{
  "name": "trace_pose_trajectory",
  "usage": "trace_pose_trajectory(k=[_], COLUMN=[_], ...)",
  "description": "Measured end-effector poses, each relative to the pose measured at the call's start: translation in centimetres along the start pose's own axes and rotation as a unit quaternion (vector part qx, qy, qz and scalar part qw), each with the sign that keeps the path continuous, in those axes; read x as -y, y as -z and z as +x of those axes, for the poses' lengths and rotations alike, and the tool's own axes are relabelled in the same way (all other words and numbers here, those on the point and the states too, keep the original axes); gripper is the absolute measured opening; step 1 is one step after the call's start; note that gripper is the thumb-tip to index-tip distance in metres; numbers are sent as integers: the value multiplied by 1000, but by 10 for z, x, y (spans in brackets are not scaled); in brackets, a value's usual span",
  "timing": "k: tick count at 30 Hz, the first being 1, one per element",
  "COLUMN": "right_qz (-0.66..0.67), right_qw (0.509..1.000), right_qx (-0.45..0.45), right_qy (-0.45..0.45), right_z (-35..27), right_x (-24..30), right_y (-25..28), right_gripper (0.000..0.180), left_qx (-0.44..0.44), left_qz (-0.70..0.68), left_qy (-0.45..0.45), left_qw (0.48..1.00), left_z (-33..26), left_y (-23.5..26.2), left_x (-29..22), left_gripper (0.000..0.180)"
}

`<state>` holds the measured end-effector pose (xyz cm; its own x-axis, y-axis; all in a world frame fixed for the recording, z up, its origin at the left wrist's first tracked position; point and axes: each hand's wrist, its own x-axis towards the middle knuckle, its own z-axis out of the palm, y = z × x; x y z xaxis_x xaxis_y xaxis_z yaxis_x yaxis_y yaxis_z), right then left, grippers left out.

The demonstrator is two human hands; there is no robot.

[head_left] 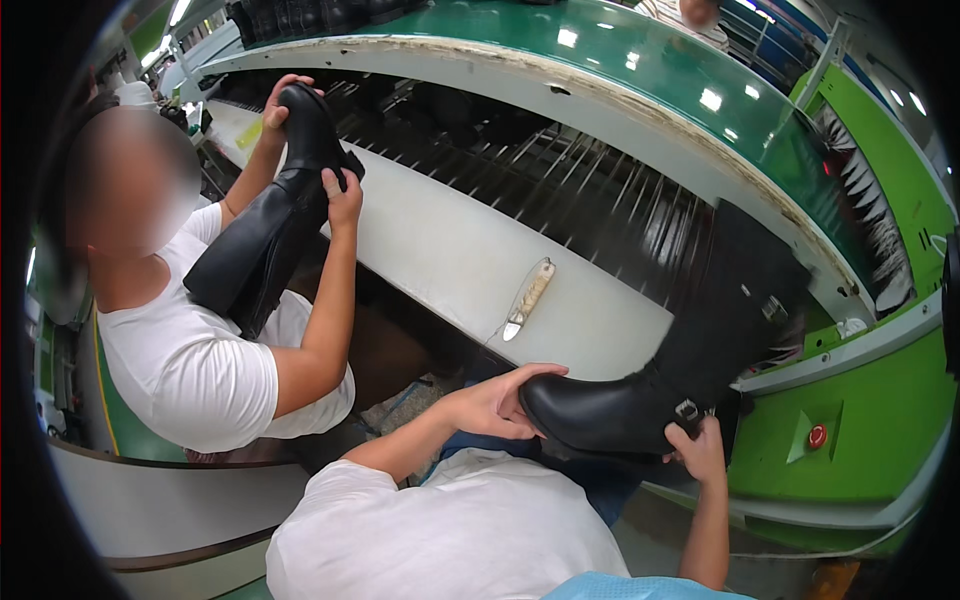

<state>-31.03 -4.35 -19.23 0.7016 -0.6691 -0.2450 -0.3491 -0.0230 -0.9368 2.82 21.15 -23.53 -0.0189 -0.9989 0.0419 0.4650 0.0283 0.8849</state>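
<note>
A tall black boot [590,410] with buckled straps lies tilted across both my hands, its toe to the left and its shaft rising to the upper right. My left hand [503,402] is wrapped round the toe. At the heel, below the ankle buckle [686,410], my right hand [697,447] grips the boot. A small knife [530,298] with a wrapped, pale handle and a short blade rests on the white worktop [430,250] beyond my left hand.
To my left a co-worker in a white shirt [205,370] holds another black boot [290,190]. Behind the worktop runs a rack of metal rods [590,190], with a green conveyor [660,70] above. A green machine [850,430] with a red button [818,436] stands at right.
</note>
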Motion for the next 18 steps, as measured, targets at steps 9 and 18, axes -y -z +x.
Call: trace_pose_trajectory(k=[9, 18], right_qz=[-70, -420], right_qw=[974, 832], right_qx=[-92, -49], right_qy=[-194, 360], right_z=[34, 19], right_x=[42, 81], right_y=[-20, -78], right_gripper=[71, 51], left_qx=[-120, -206], left_qz=[434, 573], left_qy=[-147, -265], left_qw=[881, 748], left_z=[3, 35], left_y=[13, 13], left_x=[12, 27], left_gripper=[67, 59])
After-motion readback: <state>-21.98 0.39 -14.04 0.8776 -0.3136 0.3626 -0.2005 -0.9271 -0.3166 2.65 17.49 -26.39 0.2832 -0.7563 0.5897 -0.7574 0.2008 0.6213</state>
